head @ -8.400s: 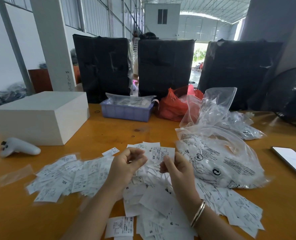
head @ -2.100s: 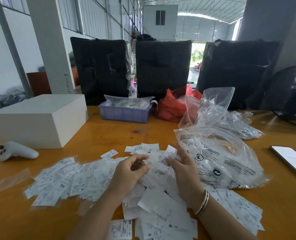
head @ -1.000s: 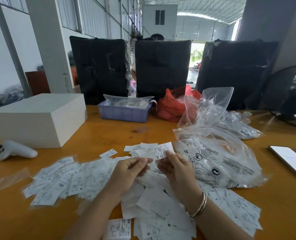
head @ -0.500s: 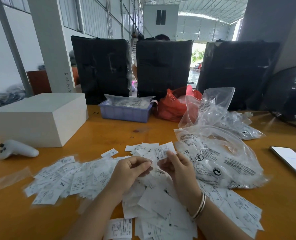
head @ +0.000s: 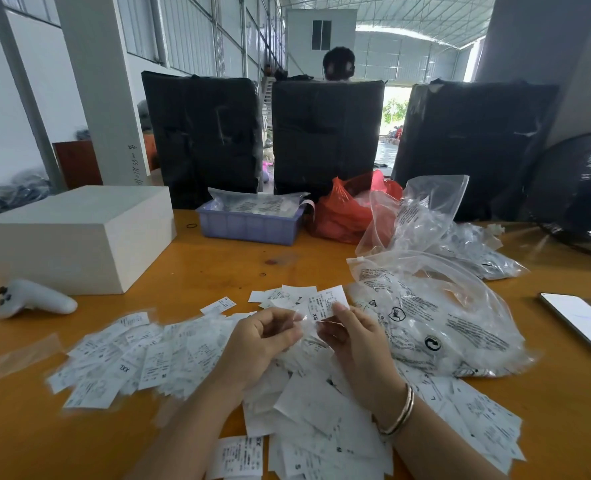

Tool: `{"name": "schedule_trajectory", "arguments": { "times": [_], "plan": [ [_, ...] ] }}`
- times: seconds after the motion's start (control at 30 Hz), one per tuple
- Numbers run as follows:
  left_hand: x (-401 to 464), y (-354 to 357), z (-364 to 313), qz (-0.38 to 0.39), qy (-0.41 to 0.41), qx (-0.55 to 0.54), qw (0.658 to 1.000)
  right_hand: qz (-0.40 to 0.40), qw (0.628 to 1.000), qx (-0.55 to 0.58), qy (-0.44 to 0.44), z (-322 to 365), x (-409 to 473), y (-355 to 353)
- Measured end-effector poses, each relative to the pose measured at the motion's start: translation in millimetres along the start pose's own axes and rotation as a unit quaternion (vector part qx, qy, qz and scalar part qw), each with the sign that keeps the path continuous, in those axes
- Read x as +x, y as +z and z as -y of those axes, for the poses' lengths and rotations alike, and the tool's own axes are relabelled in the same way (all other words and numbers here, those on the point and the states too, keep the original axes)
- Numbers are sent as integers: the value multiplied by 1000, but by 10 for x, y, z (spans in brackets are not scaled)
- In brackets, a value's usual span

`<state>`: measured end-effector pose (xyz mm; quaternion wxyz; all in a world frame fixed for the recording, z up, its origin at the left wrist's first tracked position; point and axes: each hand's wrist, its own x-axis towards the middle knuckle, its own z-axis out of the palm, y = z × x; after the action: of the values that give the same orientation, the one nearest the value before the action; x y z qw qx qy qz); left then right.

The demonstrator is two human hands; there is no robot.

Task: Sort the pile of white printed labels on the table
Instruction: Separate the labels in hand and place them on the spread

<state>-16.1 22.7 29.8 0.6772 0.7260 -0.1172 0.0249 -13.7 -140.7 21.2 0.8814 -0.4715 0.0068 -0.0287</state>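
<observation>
A loose pile of white printed labels (head: 314, 420) covers the near middle of the orange table (head: 217, 265). A flatter spread of labels (head: 141, 358), one marked XXL, lies to the left of it. My right hand (head: 352, 341) pinches a label marked XS (head: 327, 302) and holds it upright above the pile. My left hand (head: 262, 341) is curled beside it, its fingertips pinching the lower left edge of the same label. A gold bangle sits on my right wrist.
A clear printed plastic bag (head: 436, 320) lies right of my hands, more bags behind it. A white box (head: 79, 237) and white controller (head: 34, 299) are at left, a purple tray (head: 249, 223) and red bag (head: 349, 209) at back, a phone (head: 581, 323) at right. A person's head shows behind black bundles.
My right hand reached into the pile, picked up the XS label and raised it. My left hand closed in on the label's edge. A person's head has risen behind the middle black bundle.
</observation>
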Motion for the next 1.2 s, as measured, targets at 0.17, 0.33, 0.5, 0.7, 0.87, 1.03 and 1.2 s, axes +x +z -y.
{"name": "schedule_trajectory", "arguments": {
  "times": [0.17,0.33,0.5,0.7,0.87,1.03,1.2],
  "plan": [
    [-1,-2,-11,-13,-3,-4,1000,18,998,-62,-24,-29,-21,9],
    [0,-10,-20,-25,-7,0,1000,54,985,-156,-49,-16,-76,33],
    [2,-14,-20,-20,-14,6,1000,44,947,-298,-110,-40,-117,72],
    [5,13,-6,-46,-22,2,999,9,925,-349,-150,-80,-119,106],
    [2,-11,5,-78,-26,17,996,47,911,-385,-138,-117,-136,149],
    [12,-33,4,-87,-38,2,995,86,887,-437,-122,-84,-181,173],
    [60,-131,5,-166,10,139,976,-14,911,-365,-191,173,-129,155]
  ]
}}
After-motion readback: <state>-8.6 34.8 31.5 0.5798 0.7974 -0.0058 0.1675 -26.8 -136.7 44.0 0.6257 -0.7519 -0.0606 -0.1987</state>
